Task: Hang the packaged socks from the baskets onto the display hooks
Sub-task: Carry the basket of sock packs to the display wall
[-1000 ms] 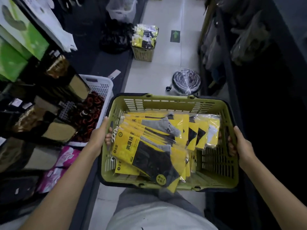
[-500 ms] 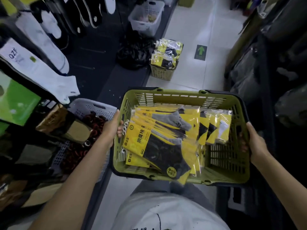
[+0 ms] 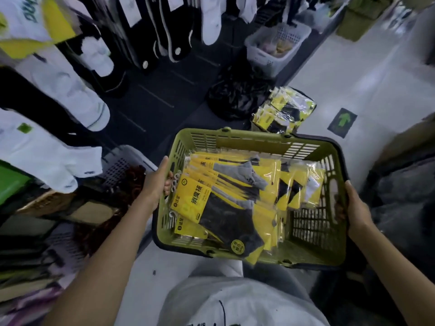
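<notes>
I hold an olive-green plastic basket [image 3: 237,137] in front of my waist. My left hand [image 3: 156,184] grips its left rim, fingers curled over the edge. My right hand [image 3: 354,208] grips the right rim. Inside lies a fanned stack of yellow sock packages [image 3: 219,198] with black and grey socks showing through clear film; their white hooks point toward my left hand. White and black socks [image 3: 70,90] hang on the display rack at the upper left.
A second small basket of yellow sock packs [image 3: 282,111] stands on the floor ahead, beside a black plastic bag [image 3: 235,97]. A white basket [image 3: 277,45] sits farther back. A grey basket [image 3: 122,163] holding dark red items is at my left. Dark shelving runs along the right.
The view has tilted up and left, bringing the hanging socks into sight. The basket has shifted right and slightly down in view, still held by both hands.
</notes>
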